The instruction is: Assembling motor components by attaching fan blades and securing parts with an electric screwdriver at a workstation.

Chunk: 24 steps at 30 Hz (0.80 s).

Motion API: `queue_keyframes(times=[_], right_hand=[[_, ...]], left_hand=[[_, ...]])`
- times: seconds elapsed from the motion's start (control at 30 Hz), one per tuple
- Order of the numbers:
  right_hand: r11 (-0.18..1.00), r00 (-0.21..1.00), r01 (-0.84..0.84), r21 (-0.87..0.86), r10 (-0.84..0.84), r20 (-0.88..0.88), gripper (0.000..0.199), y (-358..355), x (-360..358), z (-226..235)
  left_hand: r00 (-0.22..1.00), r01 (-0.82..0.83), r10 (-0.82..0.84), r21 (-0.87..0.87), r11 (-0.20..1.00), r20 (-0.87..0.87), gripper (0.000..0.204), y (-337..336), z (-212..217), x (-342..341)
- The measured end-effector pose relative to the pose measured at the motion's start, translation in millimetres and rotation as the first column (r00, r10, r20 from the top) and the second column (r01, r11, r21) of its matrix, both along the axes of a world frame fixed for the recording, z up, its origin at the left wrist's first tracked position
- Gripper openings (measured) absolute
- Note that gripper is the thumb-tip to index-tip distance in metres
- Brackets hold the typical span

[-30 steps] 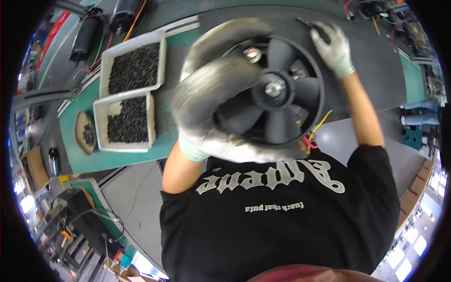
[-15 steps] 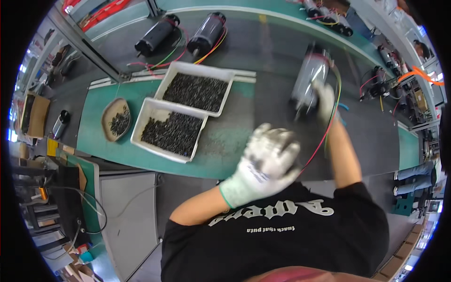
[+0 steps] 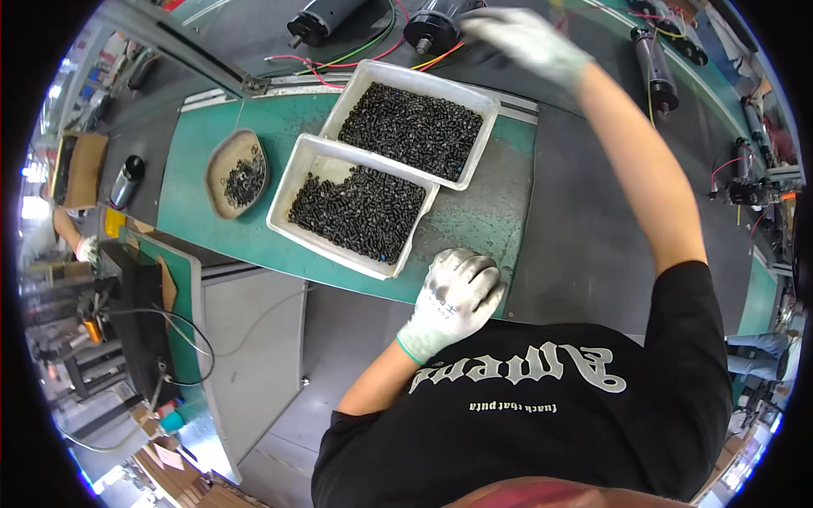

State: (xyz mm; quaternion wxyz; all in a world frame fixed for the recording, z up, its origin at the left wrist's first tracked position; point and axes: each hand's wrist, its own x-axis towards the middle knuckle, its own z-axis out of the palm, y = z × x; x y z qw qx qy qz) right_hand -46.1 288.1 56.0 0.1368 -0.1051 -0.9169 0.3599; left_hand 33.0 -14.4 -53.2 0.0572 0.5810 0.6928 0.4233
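While the left hand (image 3: 453,296) rests in its white glove on the near edge of the green mat (image 3: 203,169), its fingers are curled loosely downward and hold nothing that can be seen. It sits just beside the near corner of the closer white tray (image 3: 292,182), which is heaped with small black screws (image 3: 360,212). A second white tray (image 3: 360,80) of the same screws lies touching the first on its far side. Left of both, a shallow brown dish (image 3: 218,161) with a few dark rings stands apart on the mat, with bare green around it. The right hand (image 3: 525,38), gloved and blurred, reaches far across the grey bench (image 3: 576,212); whether it grips anything cannot be told. Near it lie black cylindrical motors (image 3: 326,17) with coloured wires. Between the trays and the right forearm the grey surface lies open.
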Motion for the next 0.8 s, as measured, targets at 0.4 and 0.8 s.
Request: queue_keyframes(times=[0.4, 0.8], right_hand=[[0.735, 0.976, 0.170, -0.656, -0.033, 0.217, 0.047, -19.8, -90.6, -79.5], [0.967, 0.862, 0.219, 0.129, -0.253, 0.439, 0.039, 41.8, 72.7, 66.0]], left_hand=[[1.000, -0.006, 0.006, 0.011, 1.000, 0.002, 0.017, 1.1, 6.1, 9.1], [0.991, -0.129, 0.126, 0.051, 0.990, 0.052, 0.023, 23.3, 22.6, 22.0]])
